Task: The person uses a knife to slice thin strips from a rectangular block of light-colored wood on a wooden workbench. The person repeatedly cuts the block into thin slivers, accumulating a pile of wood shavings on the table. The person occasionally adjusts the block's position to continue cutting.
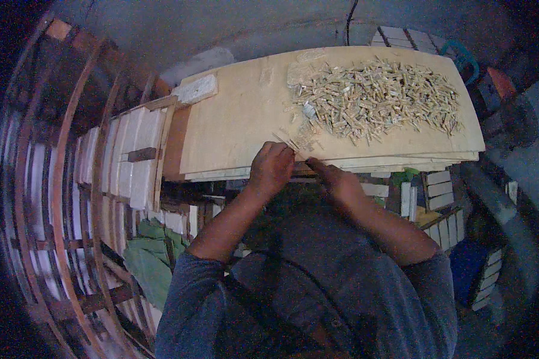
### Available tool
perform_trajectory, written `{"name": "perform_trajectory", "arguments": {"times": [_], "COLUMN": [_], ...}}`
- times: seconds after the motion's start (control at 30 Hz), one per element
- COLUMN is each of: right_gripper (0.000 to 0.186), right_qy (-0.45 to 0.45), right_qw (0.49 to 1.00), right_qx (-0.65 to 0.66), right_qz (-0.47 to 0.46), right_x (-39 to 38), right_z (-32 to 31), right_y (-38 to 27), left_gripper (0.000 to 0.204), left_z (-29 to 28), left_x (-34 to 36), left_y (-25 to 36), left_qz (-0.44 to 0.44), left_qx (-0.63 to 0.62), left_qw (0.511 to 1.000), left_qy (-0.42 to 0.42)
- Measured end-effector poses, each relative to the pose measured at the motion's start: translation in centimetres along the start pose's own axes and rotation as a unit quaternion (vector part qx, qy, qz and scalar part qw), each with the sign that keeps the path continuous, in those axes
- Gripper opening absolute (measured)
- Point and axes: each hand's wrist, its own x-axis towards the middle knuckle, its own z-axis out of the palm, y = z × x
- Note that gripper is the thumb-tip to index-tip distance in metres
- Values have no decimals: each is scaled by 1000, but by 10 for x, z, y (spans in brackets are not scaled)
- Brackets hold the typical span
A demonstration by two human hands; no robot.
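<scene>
Two bare hands meet at the near edge of a pale wooden board (233, 113), around the middle of the frame; that edge runs from centre left to centre right, with layered sheet edges showing beneath it, and a plain stretch of board spans the room between a rough whitish block (196, 88) at upper left and a broad pile of small wooden pieces (383, 99) at upper right; the left hand (273, 164) is curled narrow, its fingertips beside thin sticks (290, 142) that lie at the board's edge in mid-frame; the right hand (335, 182) points its fingers in toward them, just apart from the left; blur hides the tips, so I cannot tell whether either hand grips a stick; the pile is dry-looking, made of short, straight, splintery bits, tangled and heaped; pale, flat-sided panels (144, 137) stand at centre left, beside long reddish-brown slats (72, 167), and a crumpled green sheet (150, 263) hangs at lower left
</scene>
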Motion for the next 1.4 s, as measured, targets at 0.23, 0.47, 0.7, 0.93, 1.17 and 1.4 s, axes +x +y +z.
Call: {"name": "perform_trajectory", "arguments": {"times": [0.23,0.47,0.7,0.93,1.17,1.4], "right_gripper": [60,46,50,47,47,50], "right_qy": [-6,145,298,148,207,222], "right_qw": [1000,989,953,988,976,969], "right_qx": [-16,29,36,-4,4,-10], "right_qz": [1,4,46,-36,63,103], "right_x": [-30,-7,-2,5,1,-23], "right_z": [-25,-70,-105,-29,-92,-100], "right_y": [-14,15,18,14,12,-9], "left_gripper": [23,47,49,51,52,48], "left_z": [3,4,12,17,21,16], "left_x": [-6,-6,-1,-4,5,25], "left_y": [-3,-6,-20,-43,-40,-4], "left_qz": [-13,-108,-60,-75,-44,-81], "left_qx": [-10,-10,-42,-55,-45,-108], "left_qw": [1000,994,997,995,998,991], "left_qy": [9,19,0,-28,12,17]}}
